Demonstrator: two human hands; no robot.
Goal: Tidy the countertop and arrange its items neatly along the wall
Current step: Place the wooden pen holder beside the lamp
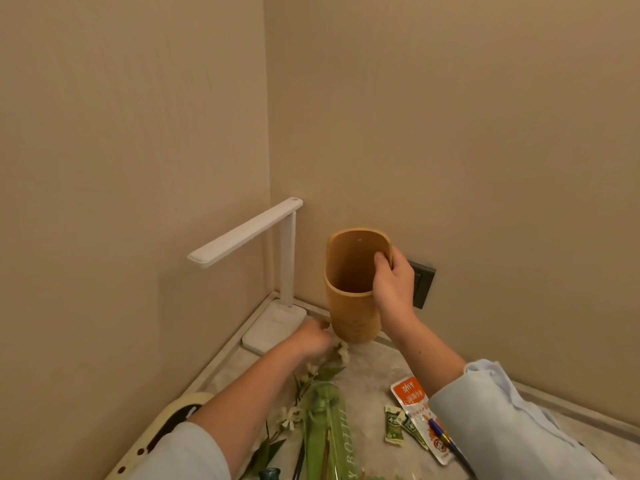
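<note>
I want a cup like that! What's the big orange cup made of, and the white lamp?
The tall orange-brown container looks like bamboo or matte plastic: a thin, smooth, dull wall with a small hole near the rim; I can't tell which. The right hand holds its rim. The white desk lamp seems matte plastic, with flat even surfaces and no shine.

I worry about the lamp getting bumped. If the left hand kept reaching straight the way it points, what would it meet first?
Probably the lamp's flat white base: the left hand points toward the corner, fingers almost at its edge. Depth is unclear.
</note>
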